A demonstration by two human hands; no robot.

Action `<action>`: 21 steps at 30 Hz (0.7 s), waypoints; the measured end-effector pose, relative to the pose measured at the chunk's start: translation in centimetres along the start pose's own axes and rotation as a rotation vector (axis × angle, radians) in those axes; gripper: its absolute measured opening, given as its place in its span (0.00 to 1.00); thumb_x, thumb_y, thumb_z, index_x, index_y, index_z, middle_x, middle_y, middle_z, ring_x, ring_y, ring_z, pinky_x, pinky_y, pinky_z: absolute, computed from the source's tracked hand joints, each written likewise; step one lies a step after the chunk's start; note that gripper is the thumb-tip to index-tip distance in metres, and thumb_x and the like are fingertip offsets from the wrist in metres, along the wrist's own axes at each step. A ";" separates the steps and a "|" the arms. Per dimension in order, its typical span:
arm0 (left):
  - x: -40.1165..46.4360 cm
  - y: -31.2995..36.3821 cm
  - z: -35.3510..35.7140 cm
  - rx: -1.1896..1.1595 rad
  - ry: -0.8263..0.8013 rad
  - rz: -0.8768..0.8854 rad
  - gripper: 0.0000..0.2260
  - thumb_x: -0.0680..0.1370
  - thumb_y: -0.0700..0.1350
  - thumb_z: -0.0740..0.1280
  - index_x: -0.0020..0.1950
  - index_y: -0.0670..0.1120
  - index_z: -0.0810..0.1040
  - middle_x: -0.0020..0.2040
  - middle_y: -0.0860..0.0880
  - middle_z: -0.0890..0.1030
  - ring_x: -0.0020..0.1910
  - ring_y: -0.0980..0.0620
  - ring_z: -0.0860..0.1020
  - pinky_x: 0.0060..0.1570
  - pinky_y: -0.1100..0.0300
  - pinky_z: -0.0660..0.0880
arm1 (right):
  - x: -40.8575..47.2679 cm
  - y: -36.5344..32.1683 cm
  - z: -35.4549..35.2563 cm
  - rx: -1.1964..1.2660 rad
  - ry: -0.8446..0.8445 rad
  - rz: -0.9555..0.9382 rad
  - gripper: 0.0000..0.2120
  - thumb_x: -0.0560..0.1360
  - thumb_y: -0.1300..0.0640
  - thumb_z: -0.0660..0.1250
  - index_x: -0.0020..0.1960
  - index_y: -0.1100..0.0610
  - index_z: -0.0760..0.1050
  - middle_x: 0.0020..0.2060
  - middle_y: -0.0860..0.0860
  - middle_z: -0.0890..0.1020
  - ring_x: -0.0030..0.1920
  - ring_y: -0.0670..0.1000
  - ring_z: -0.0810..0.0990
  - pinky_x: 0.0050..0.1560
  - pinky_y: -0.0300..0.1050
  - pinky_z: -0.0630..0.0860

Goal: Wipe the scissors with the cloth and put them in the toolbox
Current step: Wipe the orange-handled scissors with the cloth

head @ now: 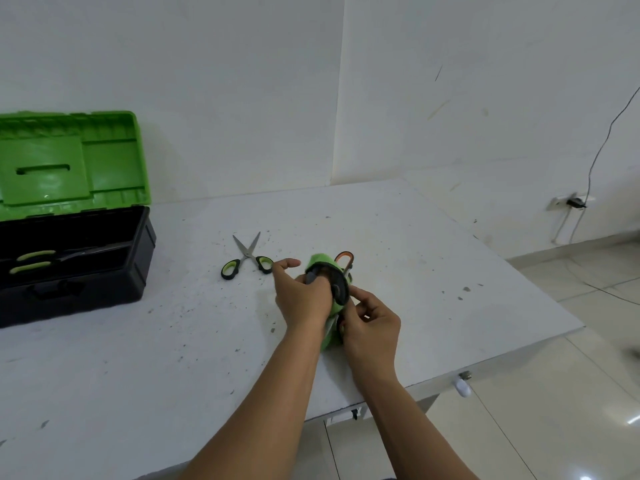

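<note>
Roughly mid-job, I'd say. One pair of scissors point(48, 259) already sits in the open toolbox point(138, 271). Left hand point(304, 299) grips an orange-handled pair point(337, 275) wrapped in the green cloth point(322, 261); right hand point(372, 327) pinches the cloth's lower end. Another green pair point(247, 258) lies on the table point(173, 341), looks unwiped.

No text, label, brand or number you can read anywhere, toolbox point(74, 265) lid and body plain to your eye, scissors point(246, 258) unmarked, worktop point(415, 258) bare of signs
</note>
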State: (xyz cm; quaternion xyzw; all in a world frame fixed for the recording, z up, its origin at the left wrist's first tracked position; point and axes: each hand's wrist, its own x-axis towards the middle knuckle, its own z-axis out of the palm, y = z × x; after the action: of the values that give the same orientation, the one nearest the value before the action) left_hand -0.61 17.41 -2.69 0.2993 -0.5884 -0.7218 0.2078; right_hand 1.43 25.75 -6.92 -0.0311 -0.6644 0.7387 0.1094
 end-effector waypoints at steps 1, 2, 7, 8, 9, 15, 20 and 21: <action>0.5 0.3 0.0 -0.015 0.019 0.004 0.17 0.78 0.32 0.66 0.61 0.50 0.70 0.45 0.48 0.83 0.45 0.49 0.82 0.32 0.66 0.76 | -0.2 -0.1 0.0 -0.014 -0.008 -0.014 0.14 0.80 0.62 0.72 0.48 0.42 0.86 0.27 0.52 0.72 0.29 0.51 0.70 0.32 0.44 0.72; 0.8 0.6 0.1 -0.022 0.005 0.004 0.17 0.78 0.33 0.67 0.61 0.50 0.70 0.45 0.49 0.83 0.45 0.49 0.83 0.34 0.64 0.77 | -0.2 -0.2 -0.1 -0.017 -0.007 -0.015 0.13 0.80 0.61 0.72 0.49 0.43 0.87 0.27 0.53 0.73 0.29 0.51 0.71 0.32 0.44 0.73; 0.4 0.5 -0.2 -0.001 -0.107 -0.046 0.19 0.78 0.35 0.71 0.62 0.53 0.70 0.50 0.48 0.85 0.46 0.51 0.85 0.37 0.61 0.78 | 0.3 0.0 -0.2 0.019 0.006 0.011 0.11 0.80 0.61 0.72 0.49 0.46 0.87 0.27 0.54 0.72 0.30 0.53 0.70 0.33 0.47 0.72; 0.6 0.6 -0.3 -0.003 -0.087 -0.048 0.19 0.78 0.34 0.69 0.63 0.52 0.70 0.49 0.49 0.83 0.45 0.52 0.84 0.36 0.62 0.77 | 0.2 0.0 -0.2 0.012 -0.008 0.009 0.10 0.80 0.61 0.72 0.49 0.46 0.87 0.27 0.54 0.71 0.30 0.53 0.70 0.33 0.47 0.71; 1.1 0.8 -0.3 -0.014 -0.045 -0.050 0.18 0.78 0.33 0.68 0.63 0.51 0.70 0.49 0.50 0.81 0.44 0.53 0.82 0.35 0.62 0.76 | 0.1 0.0 -0.2 0.002 -0.026 0.008 0.09 0.80 0.60 0.73 0.49 0.46 0.87 0.27 0.53 0.71 0.29 0.53 0.69 0.33 0.47 0.71; 6.0 4.1 -2.0 -0.072 0.075 -0.026 0.16 0.78 0.34 0.67 0.61 0.50 0.71 0.45 0.52 0.77 0.43 0.51 0.79 0.47 0.49 0.81 | -0.4 -0.4 -0.5 0.041 -0.037 0.022 0.05 0.79 0.61 0.74 0.49 0.53 0.87 0.26 0.51 0.70 0.25 0.48 0.69 0.29 0.40 0.71; 6.2 2.0 -3.8 -0.120 -0.092 -0.149 0.20 0.75 0.41 0.74 0.65 0.52 0.75 0.58 0.42 0.83 0.50 0.46 0.85 0.51 0.47 0.85 | 0.0 -0.5 -0.2 0.046 0.044 0.036 0.04 0.81 0.57 0.71 0.51 0.51 0.85 0.30 0.50 0.75 0.28 0.48 0.72 0.31 0.39 0.73; 5.5 1.3 -3.9 -0.123 -0.183 -0.182 0.20 0.76 0.40 0.74 0.66 0.52 0.76 0.55 0.42 0.84 0.46 0.47 0.85 0.45 0.50 0.85 | 0.0 -0.5 -0.2 0.040 0.054 0.035 0.05 0.82 0.57 0.70 0.52 0.52 0.85 0.30 0.48 0.76 0.28 0.46 0.73 0.32 0.37 0.74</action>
State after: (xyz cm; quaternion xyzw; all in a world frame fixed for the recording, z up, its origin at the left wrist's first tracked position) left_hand -2.05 10.67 -2.94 0.2709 -0.5301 -0.7966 0.1048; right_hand 1.49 25.95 -6.46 -0.0607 -0.6458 0.7524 0.1149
